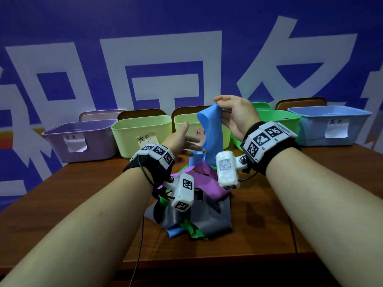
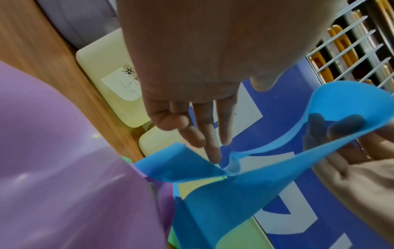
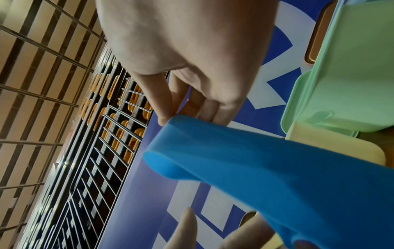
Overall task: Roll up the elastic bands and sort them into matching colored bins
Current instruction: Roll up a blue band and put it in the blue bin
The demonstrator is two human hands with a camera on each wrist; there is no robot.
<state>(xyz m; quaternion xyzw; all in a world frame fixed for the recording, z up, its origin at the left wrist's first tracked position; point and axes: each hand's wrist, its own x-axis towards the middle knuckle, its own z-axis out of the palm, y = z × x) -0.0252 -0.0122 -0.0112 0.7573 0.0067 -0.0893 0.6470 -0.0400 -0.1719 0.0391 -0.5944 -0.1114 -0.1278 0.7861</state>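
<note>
— Item in hand?

— One blue elastic band (image 1: 210, 129), pinched at its top end by the right hand (image 1: 236, 114), thumb and fingertips closed on the edge. It hangs in the air in front of the row of bins, its lower end trailing down to the pile of bands (image 1: 192, 208) on the wooden table (image 1: 83, 193).

— Orientation?

— Long axis near vertical, top end at the right hand, tail pointing down toward the pile. The strip is curled across its width, not flat.

— The other hand?

— The left hand (image 1: 182, 139) is spread, fingers straight, holding nothing, palm turned toward the band just beside its middle stretch. In the left wrist view the fingertips (image 2: 213, 151) sit at the band's edge; whether they touch, I cannot tell.

— Step of the task?

— By my reading, drawing one band clear of the heap; rolling not yet begun, no band sorted that I can see.

— Next move calls for?

— Probably the left hand taking the free length so the strip can be flattened and wound from one end. Then the roll belongs in the blue bin (image 1: 329, 125), far right of the row. The purple band (image 1: 204, 179) and grey band (image 1: 215, 220) lie tangled beneath and may drag.
</note>
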